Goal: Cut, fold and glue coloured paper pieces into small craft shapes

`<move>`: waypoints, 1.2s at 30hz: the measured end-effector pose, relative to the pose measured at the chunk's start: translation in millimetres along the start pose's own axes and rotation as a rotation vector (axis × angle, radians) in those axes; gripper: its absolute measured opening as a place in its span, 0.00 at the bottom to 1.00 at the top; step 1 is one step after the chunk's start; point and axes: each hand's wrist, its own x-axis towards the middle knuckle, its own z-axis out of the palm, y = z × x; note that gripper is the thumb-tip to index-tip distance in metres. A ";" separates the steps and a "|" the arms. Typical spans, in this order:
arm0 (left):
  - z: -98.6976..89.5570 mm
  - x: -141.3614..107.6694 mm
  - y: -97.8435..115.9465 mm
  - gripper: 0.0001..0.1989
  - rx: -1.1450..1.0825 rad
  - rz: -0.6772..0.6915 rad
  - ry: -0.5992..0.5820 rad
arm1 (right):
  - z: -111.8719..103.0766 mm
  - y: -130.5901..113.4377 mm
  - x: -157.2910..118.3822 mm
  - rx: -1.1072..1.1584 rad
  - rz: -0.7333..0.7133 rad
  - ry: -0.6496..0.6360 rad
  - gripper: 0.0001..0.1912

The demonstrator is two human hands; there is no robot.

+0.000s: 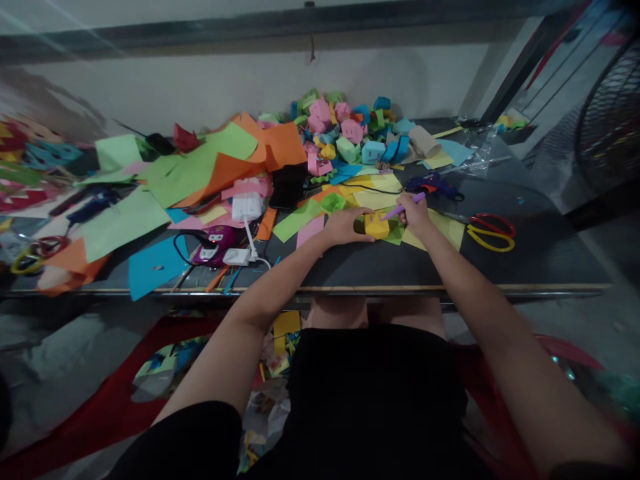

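Just beyond the near edge of the dark table (330,273), the left hand (346,227) had the small yellow paper piece (378,227) pinched at its left side, thumb and fingers closed round it, and there came the right hand (415,213) from the other flank, gripping a purple pen (393,213)! The pen's long axis slanted down leftward, its lower end right at the piece, contact too small to call, while farther back rose the heap of folded paper shapes (351,131).

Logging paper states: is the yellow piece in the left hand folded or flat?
Folded: the yellow piece shows a raised, boxy form in the left hand.
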 end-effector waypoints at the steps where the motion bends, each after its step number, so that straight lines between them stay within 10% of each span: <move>1: 0.4 0.2 -0.5 0.41 -0.003 0.003 -0.001 | 0.2 -0.5 -0.4 0.002 0.007 -0.004 0.16; 14: -10.3 -4.5 -5.2 0.44 -0.134 0.228 -0.101 | -0.4 -13.9 -7.7 0.190 0.069 -0.078 0.22; 22: -10.5 -3.1 -4.0 0.24 -0.139 0.008 0.171 | 0.2 -16.5 -10.5 0.238 0.081 -0.175 0.23; 28: 5.5 -8.2 25.7 0.49 -0.001 -0.126 0.121 | 5.4 -21.5 -14.6 0.241 0.074 -0.120 0.24; 36: 8.8 -0.8 14.5 0.34 -0.103 -0.090 0.092 | 3.5 -18.6 -17.2 0.052 -0.008 -0.213 0.28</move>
